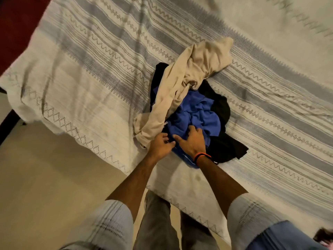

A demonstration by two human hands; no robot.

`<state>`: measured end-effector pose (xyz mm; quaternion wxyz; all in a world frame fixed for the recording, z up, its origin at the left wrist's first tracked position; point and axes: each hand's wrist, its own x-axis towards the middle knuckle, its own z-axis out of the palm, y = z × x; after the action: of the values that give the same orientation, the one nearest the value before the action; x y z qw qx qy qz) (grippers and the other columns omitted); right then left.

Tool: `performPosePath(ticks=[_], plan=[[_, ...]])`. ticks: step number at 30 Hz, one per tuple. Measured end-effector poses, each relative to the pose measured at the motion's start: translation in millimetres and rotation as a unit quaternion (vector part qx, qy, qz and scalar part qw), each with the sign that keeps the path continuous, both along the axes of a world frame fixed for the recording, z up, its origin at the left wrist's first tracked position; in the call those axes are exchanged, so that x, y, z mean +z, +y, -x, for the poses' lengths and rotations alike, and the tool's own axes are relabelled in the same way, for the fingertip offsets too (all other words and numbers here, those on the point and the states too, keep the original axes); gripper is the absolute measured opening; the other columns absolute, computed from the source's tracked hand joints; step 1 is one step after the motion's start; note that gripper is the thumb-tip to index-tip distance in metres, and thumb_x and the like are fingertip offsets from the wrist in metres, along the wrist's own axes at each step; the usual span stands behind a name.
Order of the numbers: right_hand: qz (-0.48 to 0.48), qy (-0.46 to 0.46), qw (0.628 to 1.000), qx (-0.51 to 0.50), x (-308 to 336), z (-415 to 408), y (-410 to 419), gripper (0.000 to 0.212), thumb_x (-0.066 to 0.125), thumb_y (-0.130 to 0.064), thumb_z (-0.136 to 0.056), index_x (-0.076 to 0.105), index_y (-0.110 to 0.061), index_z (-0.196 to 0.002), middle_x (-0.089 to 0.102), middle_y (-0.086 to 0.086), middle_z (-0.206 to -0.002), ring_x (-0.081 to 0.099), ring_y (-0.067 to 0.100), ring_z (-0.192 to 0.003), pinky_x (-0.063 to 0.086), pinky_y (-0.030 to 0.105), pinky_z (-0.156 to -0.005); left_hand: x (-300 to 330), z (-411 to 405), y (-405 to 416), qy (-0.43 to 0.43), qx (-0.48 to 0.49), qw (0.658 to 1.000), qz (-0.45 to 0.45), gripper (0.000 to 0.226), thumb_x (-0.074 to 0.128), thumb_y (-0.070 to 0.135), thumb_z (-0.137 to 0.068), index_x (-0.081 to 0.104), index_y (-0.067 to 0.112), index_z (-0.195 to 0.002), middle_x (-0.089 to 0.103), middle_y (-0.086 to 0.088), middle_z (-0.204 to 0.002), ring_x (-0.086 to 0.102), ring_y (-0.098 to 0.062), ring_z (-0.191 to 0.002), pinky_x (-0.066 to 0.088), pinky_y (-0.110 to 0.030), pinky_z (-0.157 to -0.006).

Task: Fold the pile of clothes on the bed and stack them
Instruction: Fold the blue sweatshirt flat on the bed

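A crumpled pile of clothes lies near the bed's front edge. A beige garment (187, 83) drapes over the top and left of the pile. A blue garment (196, 114) is bunched in the middle, over a black garment (225, 145) that spreads out to the right. My left hand (160, 144) rests at the near edge of the pile where beige meets blue, fingers curled on the cloth. My right hand (191, 141), with an orange and black wristband, presses its spread fingers into the blue garment. Whether either hand grips cloth is unclear.
The bed is covered by a cream spread with grey-blue stripes and zigzag bands (93, 73). Its front edge runs diagonally above a beige floor (45, 177). My legs (162, 222) stand against the bed. A dark red surface (18, 24) lies at the far left.
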<state>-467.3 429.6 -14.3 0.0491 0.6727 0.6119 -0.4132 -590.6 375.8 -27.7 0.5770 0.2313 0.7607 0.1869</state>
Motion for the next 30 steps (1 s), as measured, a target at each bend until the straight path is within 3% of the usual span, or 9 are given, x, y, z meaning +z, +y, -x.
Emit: performPosePath(ticks=[3,7,13,15,19,21,23,26,30], plan=[[-0.014,0.013,0.998,-0.059,-7,12,8,0.029,0.072,-0.034,-0.086,0.051,-0.014,-0.089,0.059,0.015,-0.101,0.056,0.031,-0.092,0.039,0.032,-0.073,-5,6,0,-0.027,0.026,0.999,0.002,0.053,0.071,0.010,-0.087,0.048,0.002,-0.134,0.061,-0.011,-0.125,0.060,-0.023,-0.113,0.049,-0.029,-0.092],[-0.046,0.067,0.992,-0.098,1,11,12,0.042,0.069,-0.016,-0.088,0.035,-0.024,-0.066,0.043,-0.005,-0.065,0.043,0.020,-0.068,0.025,0.024,-0.061,2,9,1,-0.052,0.036,0.998,0.003,0.053,0.070,0.006,-0.087,0.047,0.003,-0.135,0.058,-0.015,-0.130,0.059,-0.027,-0.116,0.049,-0.032,-0.086],[-0.037,0.209,0.968,-0.134,40,-19,8,0.011,0.064,-0.020,-0.095,0.056,-0.013,-0.096,0.057,0.001,-0.098,0.053,0.017,-0.089,0.045,0.032,-0.080,38,0,10,-0.034,0.020,0.997,-0.060,0.063,0.073,-0.003,-0.082,0.043,0.001,-0.137,0.054,-0.007,-0.126,0.055,-0.020,-0.116,0.051,-0.033,-0.092],[0.007,0.257,0.954,-0.153,51,-23,8,0.026,0.061,-0.026,-0.097,0.056,-0.013,-0.118,0.053,0.001,-0.122,0.053,0.016,-0.107,0.047,0.032,-0.095,46,-4,14,-0.022,-0.003,0.996,-0.085,0.068,0.078,-0.001,-0.076,0.045,0.002,-0.135,0.056,-0.008,-0.132,0.058,-0.023,-0.115,0.052,-0.039,-0.097],[0.028,0.328,0.932,-0.152,84,-42,12,0.039,0.059,-0.055,-0.086,0.059,-0.017,-0.081,0.061,0.011,-0.088,0.060,0.028,-0.087,0.050,0.058,-0.087,82,-22,14,0.097,-0.028,0.983,-0.155,0.078,0.080,0.006,-0.072,0.042,0.011,-0.140,0.046,0.003,-0.135,0.047,-0.013,-0.121,0.037,-0.022,-0.103],[0.012,0.353,0.924,-0.148,110,-48,15,0.033,0.057,-0.047,-0.093,0.055,-0.020,-0.074,0.058,0.004,-0.078,0.058,0.019,-0.077,0.050,0.052,-0.077,102,-30,12,0.158,-0.050,0.969,-0.183,0.081,0.076,0.012,-0.075,0.036,0.016,-0.145,0.041,-0.007,-0.147,0.040,-0.021,-0.134,0.023,-0.020,-0.111],[-0.019,0.367,0.920,-0.134,139,-55,19,0.034,0.057,-0.048,-0.094,0.058,-0.018,-0.077,0.063,0.007,-0.080,0.064,0.020,-0.079,0.052,0.048,-0.077,123,-36,11,0.162,-0.038,0.962,-0.215,0.080,0.071,0.015,-0.076,0.035,0.020,-0.146,0.042,-0.009,-0.147,0.042,-0.025,-0.134,0.028,-0.033,-0.117],[-0.043,0.392,0.911,-0.116,174,-70,21,0.050,0.058,-0.065,-0.082,0.065,-0.016,-0.092,0.068,0.012,-0.100,0.065,0.031,-0.100,0.052,0.051,-0.091,167,-48,6,0.160,-0.006,0.950,-0.267,0.073,0.080,0.009,-0.073,0.044,0.016,-0.136,0.059,-0.004,-0.124,0.058,-0.022,-0.109,0.049,-0.036,-0.097],[-0.099,0.420,0.897,-0.093,219,-93,24,0.061,0.056,-0.071,-0.080,0.064,-0.012,-0.091,0.066,0.011,-0.094,0.064,0.029,-0.091,0.051,0.053,-0.088,223,-66,-5,0.104,0.092,0.952,-0.275,0.047,0.083,0.010,-0.074,0.055,0.017,-0.111,0.068,-0.005,-0.097,0.067,-0.020,-0.081,0.056,-0.037,-0.077]])
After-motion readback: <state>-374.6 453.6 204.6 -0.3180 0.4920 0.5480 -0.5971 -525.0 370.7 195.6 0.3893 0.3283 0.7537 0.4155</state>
